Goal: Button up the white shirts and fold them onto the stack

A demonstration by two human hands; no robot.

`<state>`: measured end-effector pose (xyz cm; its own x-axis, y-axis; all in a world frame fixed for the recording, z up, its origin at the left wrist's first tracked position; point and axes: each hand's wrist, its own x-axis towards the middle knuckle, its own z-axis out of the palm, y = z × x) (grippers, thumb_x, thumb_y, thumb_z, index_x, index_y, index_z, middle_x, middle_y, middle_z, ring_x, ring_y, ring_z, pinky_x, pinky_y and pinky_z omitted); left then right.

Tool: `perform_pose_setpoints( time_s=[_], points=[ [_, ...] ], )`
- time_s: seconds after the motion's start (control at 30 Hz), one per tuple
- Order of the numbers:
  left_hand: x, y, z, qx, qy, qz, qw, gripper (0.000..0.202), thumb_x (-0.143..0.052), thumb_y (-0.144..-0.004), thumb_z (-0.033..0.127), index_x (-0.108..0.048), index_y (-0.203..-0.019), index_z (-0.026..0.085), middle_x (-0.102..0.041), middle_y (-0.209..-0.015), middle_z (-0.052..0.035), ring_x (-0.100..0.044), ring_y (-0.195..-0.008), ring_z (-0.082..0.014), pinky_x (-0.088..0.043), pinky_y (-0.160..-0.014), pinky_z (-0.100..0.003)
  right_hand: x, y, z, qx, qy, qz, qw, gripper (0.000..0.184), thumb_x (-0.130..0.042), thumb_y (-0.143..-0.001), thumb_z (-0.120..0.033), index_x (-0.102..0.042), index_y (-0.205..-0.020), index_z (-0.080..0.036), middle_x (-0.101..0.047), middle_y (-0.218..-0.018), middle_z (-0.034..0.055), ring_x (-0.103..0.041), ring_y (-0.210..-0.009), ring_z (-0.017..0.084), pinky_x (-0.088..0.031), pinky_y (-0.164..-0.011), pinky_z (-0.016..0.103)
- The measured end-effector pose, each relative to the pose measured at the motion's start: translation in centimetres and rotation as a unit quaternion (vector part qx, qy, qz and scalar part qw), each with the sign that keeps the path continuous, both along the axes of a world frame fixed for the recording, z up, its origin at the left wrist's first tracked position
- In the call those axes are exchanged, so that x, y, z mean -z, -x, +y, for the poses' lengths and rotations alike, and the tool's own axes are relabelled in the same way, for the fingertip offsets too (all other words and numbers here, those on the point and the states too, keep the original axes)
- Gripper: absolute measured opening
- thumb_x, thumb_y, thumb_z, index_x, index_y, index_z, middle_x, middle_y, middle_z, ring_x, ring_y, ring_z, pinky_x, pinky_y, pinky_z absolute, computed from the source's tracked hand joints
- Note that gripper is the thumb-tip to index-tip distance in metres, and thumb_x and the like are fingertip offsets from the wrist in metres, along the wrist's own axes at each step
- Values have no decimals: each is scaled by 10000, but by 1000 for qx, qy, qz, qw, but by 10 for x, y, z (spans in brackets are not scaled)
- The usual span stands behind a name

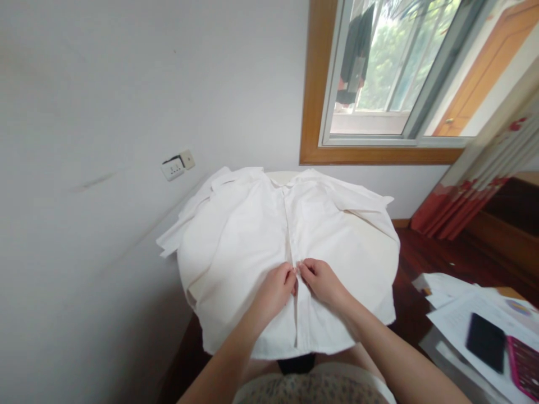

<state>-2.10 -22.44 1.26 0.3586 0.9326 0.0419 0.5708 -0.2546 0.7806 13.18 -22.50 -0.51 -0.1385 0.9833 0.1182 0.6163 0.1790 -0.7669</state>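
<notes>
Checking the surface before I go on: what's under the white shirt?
Under the white shirt, parts of a cream, rounded tabletop show near the sleeves. The shirt covers most of the rest, so I can't tell whether anything else lies beneath.

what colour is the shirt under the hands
The shirt is plain white, best seen in the head view.

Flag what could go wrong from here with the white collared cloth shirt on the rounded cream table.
1. Front misaligned: the left hand and right hand pinch at the front opening, and their fingertips hide the exact grip, so a mismatch might go unseen.
2. Slippage: the white collared cloth shirt appears to overhang the rounded cream table on the near side; a tug could drag it toward the person.
</notes>
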Motion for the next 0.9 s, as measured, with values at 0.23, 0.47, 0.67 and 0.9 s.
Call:
perform_pose_setpoints(
  time_s=[0.23, 0.47, 0.67, 0.9],
  points=[
    [6, 2, 0, 11, 3, 4, 1000, 271, -363, -887, 321, -488, -683, 194, -581, -612, 13, -559, -627, -135, -378, -605, -237, 1, 3, -4, -9, 0, -15, 1000, 419, -345, -935, -421, -500, -623, -189, -488, -543, -25, -433, -541, 108, -286, -533, 222],
    [-30, 21, 2, 25, -64, 220, 973, 383, -345, -920, 377, -579, -683, 187, -630, -628, -23, -579, -608, -156, -382, -611, -267, -19, -24, 10, -65, -44, -85, 993, 488, -293, -960, -445, -573, -654, -188, -577, -579, -6, -511, -556, 117, -353, -572, 225],
    [-26, 54, 72, -6, -265, 277, 924, 343, -378, -934, 349, -577, -1164, 189, -610, -1202, -102, -517, -1146, -220, -362, -981, -354, -30, -82, 55, 16, -146, -303, 941, 418, -408, -919, -483, -615, -1182, -234, -560, -1290, 105, -441, -1231, 262, -316, -1007, 418],
    [21, 79, 89, 75, -220, 321, 918, 540, -254, -936, 542, -335, -1419, 315, -271, -1523, -34, -225, -1402, -229, -140, -1135, -449, 10, -113, 49, -13, -72, -381, 922, 583, -260, -921, -596, -279, -1449, -349, -209, -1539, 20, -146, -1416, 256, -149, -1100, 558]
  ],
)
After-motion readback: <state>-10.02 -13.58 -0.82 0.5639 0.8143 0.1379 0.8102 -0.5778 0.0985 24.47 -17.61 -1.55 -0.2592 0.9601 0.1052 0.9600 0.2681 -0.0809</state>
